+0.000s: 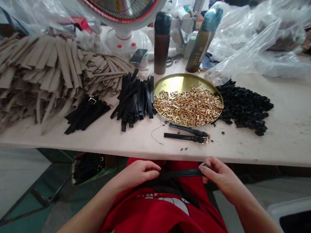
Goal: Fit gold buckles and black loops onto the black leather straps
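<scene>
A black strap [187, 172] stretches level over my lap, just below the table edge. My left hand [143, 171] is closed at its left end, thumb and fingers together. At the right end, my right hand [215, 169] pinches the strap, and a small dark piece shows by the thumb. On the table ahead lie two black straps with gold buckles [188, 134]. Behind them, a round gold tray [178, 80] holds a heap of small gold buckles [192, 107]. Black strap loops [245, 105] are piled at its right. Plain black strips [135, 100] lie to its left.
Buckled black straps [87, 112] and a large stack of beige strips [43, 71] fill the left. A fan [127, 12], a phone [139, 56] and two bottles [162, 43] stand behind. Clear plastic bags [267, 41] cover the back right. A box of straps [88, 167] sits below the table.
</scene>
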`<state>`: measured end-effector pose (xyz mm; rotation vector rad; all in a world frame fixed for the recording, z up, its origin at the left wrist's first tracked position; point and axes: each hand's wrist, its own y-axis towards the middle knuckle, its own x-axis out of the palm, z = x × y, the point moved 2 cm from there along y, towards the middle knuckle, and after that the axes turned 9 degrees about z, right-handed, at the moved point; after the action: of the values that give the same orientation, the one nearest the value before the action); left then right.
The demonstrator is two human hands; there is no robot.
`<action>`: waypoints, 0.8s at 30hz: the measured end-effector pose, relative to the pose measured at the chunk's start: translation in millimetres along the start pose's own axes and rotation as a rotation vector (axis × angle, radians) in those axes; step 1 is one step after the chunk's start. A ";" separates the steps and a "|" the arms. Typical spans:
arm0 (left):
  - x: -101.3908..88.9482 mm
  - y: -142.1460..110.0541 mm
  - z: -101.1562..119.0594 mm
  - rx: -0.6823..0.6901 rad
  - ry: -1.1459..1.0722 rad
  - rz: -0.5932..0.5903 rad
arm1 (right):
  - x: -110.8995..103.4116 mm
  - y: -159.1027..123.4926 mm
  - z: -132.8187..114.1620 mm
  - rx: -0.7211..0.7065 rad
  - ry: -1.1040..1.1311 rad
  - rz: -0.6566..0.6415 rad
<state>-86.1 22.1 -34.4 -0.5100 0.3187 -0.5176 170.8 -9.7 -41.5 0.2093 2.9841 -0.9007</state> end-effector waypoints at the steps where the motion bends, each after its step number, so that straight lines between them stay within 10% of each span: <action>1: 6.0 0.0 5.8 0.044 0.098 -0.069 | 2.9 0.0 0.4 0.000 -0.003 -0.017; 9: 57.5 10.0 29.9 -0.243 -0.237 -0.276 | 3.2 7.1 12.0 0.023 0.105 0.118; 24: 60.5 19.0 30.3 -0.358 -0.456 -0.251 | 12.4 10.0 23.9 0.242 0.500 0.077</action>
<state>-16.4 15.1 -29.1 -1.0033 -0.0964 -0.5729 159.4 -13.1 -67.6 0.6369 3.2566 -1.3800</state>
